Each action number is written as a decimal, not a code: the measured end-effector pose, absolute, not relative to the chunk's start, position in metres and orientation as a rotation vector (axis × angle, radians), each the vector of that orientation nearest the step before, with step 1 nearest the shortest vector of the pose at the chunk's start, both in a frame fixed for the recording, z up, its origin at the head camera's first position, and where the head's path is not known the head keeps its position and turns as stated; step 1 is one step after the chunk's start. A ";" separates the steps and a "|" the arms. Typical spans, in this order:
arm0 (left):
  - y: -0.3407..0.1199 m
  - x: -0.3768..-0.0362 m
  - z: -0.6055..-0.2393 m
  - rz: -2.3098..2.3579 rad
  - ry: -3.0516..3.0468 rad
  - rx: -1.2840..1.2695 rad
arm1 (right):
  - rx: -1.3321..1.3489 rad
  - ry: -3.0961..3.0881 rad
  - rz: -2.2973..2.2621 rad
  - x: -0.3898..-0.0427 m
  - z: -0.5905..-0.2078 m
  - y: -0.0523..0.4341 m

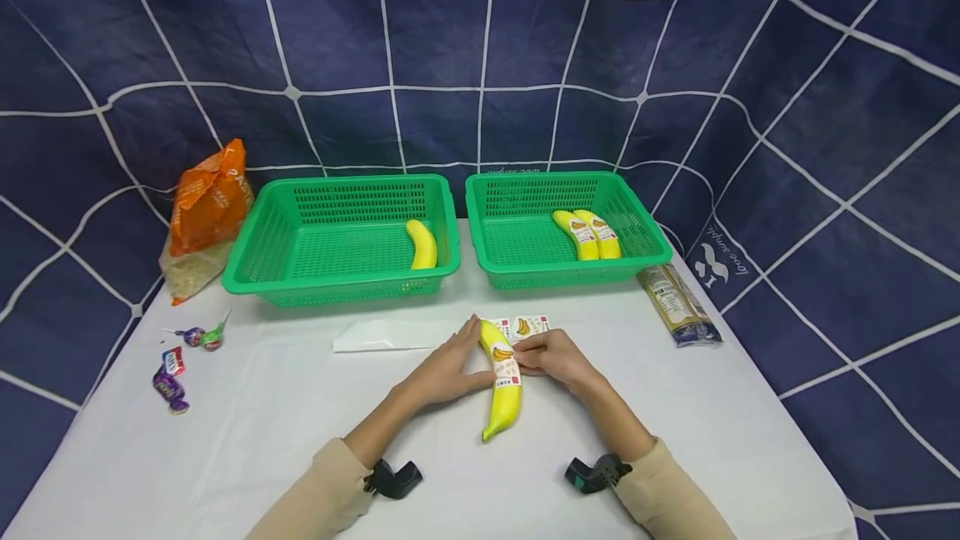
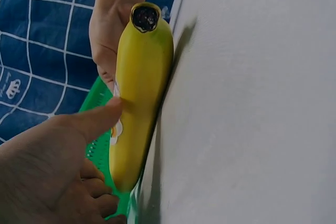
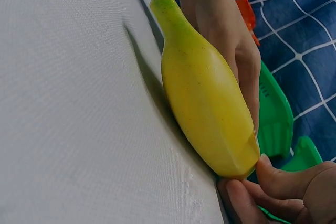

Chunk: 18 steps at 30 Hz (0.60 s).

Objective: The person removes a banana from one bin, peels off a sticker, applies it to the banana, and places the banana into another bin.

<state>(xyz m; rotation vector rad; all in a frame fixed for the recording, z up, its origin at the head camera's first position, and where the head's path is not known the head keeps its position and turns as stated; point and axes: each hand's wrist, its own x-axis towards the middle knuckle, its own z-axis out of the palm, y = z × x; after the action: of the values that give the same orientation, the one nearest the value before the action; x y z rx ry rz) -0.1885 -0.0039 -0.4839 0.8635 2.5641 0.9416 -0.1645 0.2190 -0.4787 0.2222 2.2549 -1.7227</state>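
A yellow banana (image 1: 504, 408) lies lengthwise on the white table between both hands, its stem toward the wearer. Wrapped across its middle is a white label (image 1: 506, 370) with a banana picture. My left hand (image 1: 450, 365) is along the banana's left side, fingers extended by its far end. The left thumb (image 2: 100, 119) presses the label's edge on top. From the right, my right hand (image 1: 557, 357) has curled fingers at the label's other edge. In the right wrist view, its thumb (image 3: 278, 179) touches the banana's side, with another finger low against the far end.
Behind stand a left green basket (image 1: 341, 288) holding one plain banana (image 1: 423, 247) and a right green basket (image 1: 570, 276) holding two labelled bananas (image 1: 587, 240). Flat label sheets (image 1: 529, 326) lie beyond the hands. Lollipops (image 1: 212, 340), an orange bag (image 1: 210, 198) and a packet (image 1: 678, 307) lie toward the sides.
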 end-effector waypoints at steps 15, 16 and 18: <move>-0.007 -0.176 -0.485 0.773 2.553 0.957 | 0.239 2.215 -1.747 -0.160 -0.474 0.218; -0.007 -0.176 -0.485 0.771 2.555 0.956 | 0.246 2.220 -1.746 -0.160 -0.474 0.218; -0.007 -0.176 -0.485 0.769 2.557 0.953 | 0.262 2.244 -1.735 -0.160 -0.473 0.216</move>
<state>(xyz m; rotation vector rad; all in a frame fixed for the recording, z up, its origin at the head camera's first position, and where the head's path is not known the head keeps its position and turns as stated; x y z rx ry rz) -0.1761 -0.0070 -0.4855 0.9529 2.5573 0.7687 -0.1600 0.2165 -0.4734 0.2616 2.2436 -1.7345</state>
